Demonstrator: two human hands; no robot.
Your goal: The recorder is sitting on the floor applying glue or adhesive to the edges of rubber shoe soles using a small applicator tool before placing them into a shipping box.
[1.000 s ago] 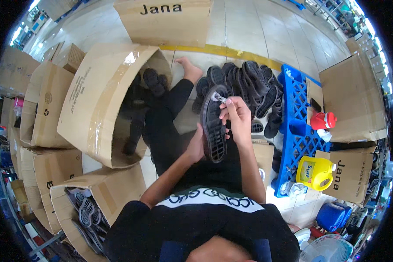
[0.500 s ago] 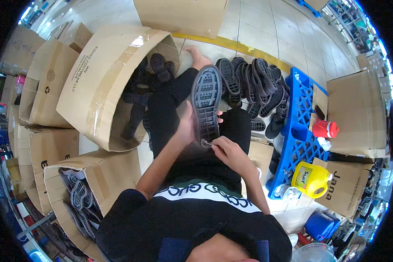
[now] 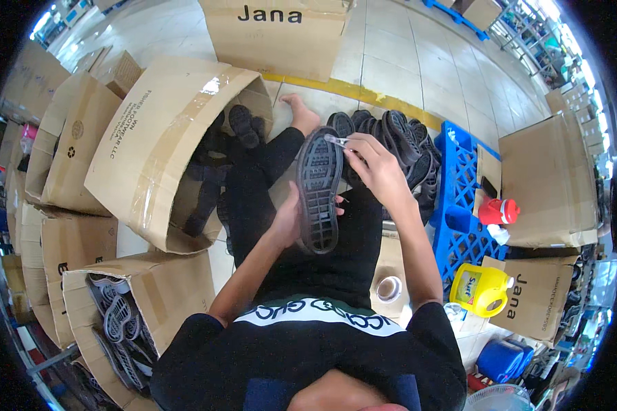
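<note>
gridded dark-grey rubber sole [image 3: 318, 195], left hand [image 3: 288, 218] holding it, right hand [image 3: 378, 166] pinching slim silvery tool [image 3: 340, 142] at its far end

Dark grey gridded shoe sole [image 3: 320, 188], blue latticed pallet [image 3: 452, 195]; yellow jug [image 3: 482, 291], red jug [image 3: 498, 212]

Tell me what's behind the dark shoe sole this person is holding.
Behind the dark shoe sole, black trousers show, and fingertips of the left hand peek past its right edge. The sole covers the rest of those fingers and its own far face.
</note>
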